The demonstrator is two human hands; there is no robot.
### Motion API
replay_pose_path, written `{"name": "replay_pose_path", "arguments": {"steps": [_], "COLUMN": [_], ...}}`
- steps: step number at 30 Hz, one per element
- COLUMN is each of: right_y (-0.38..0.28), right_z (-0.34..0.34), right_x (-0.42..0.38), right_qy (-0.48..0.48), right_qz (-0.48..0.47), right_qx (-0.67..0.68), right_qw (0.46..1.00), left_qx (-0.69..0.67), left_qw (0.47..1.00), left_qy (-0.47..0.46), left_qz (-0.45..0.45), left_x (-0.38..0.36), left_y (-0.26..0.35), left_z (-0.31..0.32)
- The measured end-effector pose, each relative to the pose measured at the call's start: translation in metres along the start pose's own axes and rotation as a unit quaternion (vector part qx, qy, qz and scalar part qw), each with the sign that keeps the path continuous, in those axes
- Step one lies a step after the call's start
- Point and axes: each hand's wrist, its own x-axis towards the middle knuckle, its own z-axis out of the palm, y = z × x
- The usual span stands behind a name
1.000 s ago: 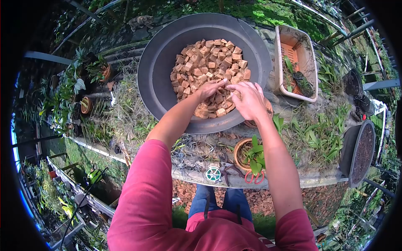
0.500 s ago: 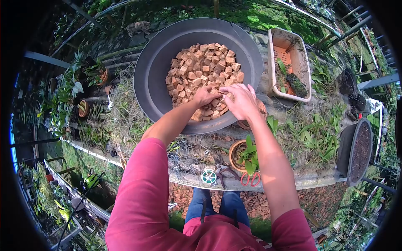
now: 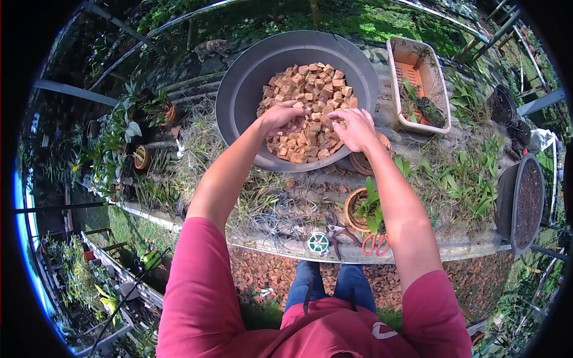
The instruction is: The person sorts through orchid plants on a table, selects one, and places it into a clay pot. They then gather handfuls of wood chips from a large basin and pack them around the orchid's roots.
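Note:
A wide dark grey basin [image 3: 239,104] holds a heap of brown cube-shaped coconut husk chips [image 3: 307,140]. Over the heap's left side, my left hand [image 3: 282,118] has its fingers curled around chips at their tips; the exact number is hidden. My right hand [image 3: 355,129] is at the heap's right edge, with thumb and fingers apart and bent toward the chips. A terracotta pot [image 3: 362,162] sits beside the basin beneath my right wrist, partly hidden by it.
Nearer me are a potted plant [image 3: 354,210], red-handled scissors [image 3: 375,244], pruners [image 3: 341,236] and a green wire spool [image 3: 318,242]. A rectangular planter [image 3: 443,89] stands at right, beyond loose plants. A soil-filled tub [image 3: 528,203] is farther right. A cat [image 3: 212,48] is behind the basin.
My hands have moved apart, the left one lifting slightly off the lower chips and turning. The whole view has shifted, so the basin appears farther right.

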Motion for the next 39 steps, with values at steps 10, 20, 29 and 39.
{"name": "replay_pose_path", "arguments": {"steps": [10, 20, 29, 39], "right_y": [-0.021, 0.042, 0.032, 0.038], "right_z": [-0.044, -0.045, 0.019, 0.095], "right_x": [-0.099, -0.356, -0.415, -0.376], "right_qy": [0.311, 0.351, 0.176, -0.034], "right_qz": [-0.065, 0.16, 0.227, 0.217], "right_qx": [0.172, 0.129, 0.349, 0.475], "right_qw": [0.932, 0.914, 0.892, 0.853], "left_qx": [-0.083, -0.143, -0.139, 0.349], "left_qw": [0.989, 0.982, 0.989, 0.934], "left_qy": [-0.06, -0.109, -0.013, -0.042], "left_qz": [0.103, 0.061, -0.038, 0.067], "left_x": [-0.159, -0.215, -0.222, -0.197], "left_y": [0.028, -0.087, -0.173, -0.21], "left_z": [0.034, 0.117, 0.22, 0.258]}}
